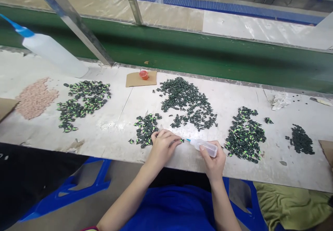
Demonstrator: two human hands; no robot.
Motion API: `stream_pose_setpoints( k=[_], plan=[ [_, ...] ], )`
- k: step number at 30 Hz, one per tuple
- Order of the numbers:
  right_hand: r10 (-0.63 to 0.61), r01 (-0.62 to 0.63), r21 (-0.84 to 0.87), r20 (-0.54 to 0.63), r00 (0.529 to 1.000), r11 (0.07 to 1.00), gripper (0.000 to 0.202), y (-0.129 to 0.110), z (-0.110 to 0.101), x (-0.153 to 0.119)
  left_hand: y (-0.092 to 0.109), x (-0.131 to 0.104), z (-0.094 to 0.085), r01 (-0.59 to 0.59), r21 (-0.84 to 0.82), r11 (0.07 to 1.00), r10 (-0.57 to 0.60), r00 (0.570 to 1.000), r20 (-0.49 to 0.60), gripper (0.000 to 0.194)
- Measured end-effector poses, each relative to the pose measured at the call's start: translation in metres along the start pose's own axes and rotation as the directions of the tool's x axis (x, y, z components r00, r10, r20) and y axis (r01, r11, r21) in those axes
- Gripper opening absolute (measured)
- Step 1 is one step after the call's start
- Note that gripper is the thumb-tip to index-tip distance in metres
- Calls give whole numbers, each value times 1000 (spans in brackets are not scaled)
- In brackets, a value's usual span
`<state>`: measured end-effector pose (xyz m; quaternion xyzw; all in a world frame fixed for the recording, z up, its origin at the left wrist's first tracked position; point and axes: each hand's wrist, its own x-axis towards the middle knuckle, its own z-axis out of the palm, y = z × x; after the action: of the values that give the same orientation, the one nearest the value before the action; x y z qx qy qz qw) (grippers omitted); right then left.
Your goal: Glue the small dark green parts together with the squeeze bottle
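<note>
My left hand (163, 145) pinches a small dark green and lime piece (181, 140) between thumb and fingers, over the white bench. In my right hand (216, 159) lies a small clear squeeze bottle (206, 147), tilted so its blue needle tip points left at the piece, almost touching it. Whether tip and piece meet, I cannot tell. Beside my left hand is a pile of similar dark green and lime pieces (146, 128). Beyond both hands spreads a heap of small dark rod-like parts (184, 97). Another pile of green-marked pieces (246, 134) lies right of the bottle.
A large white bottle with a blue nozzle (52, 50) stands at left, near pinkish parts (36, 98) and more green-marked pieces (83, 101). A red cup (143, 74) sits on cardboard (130, 80). Dark parts (301, 140) and crumpled tissue (281, 101) lie at right. A metal post (78, 26) rises behind.
</note>
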<state>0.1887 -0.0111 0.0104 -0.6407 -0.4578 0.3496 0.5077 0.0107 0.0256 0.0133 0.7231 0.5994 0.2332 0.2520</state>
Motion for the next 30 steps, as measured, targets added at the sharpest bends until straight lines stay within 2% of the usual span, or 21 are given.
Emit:
stream_pose_setpoints(
  k=[5, 20, 25, 30],
  plan=[
    [-16, 14, -57, -33, 999, 998, 28, -3, 1, -2, -1, 0, 1, -8, -7, 1000, 8, 1000, -17, 9],
    [29, -27, -99, 27, 999, 995, 32, -1, 1, -1, -1, -3, 6, -36, 0, 999, 36, 995, -90, 12],
    [40, -41, -106, -9, 999, 994, 33, -1, 0, -2, 0, -3, 4, -38, 5, 999, 38, 996, -80, 11],
    [28, -25, -94, 25, 999, 995, 33, -3, 0, -1, 0, -3, 4, -28, -7, 1000, 28, 997, -77, 13]
  ],
)
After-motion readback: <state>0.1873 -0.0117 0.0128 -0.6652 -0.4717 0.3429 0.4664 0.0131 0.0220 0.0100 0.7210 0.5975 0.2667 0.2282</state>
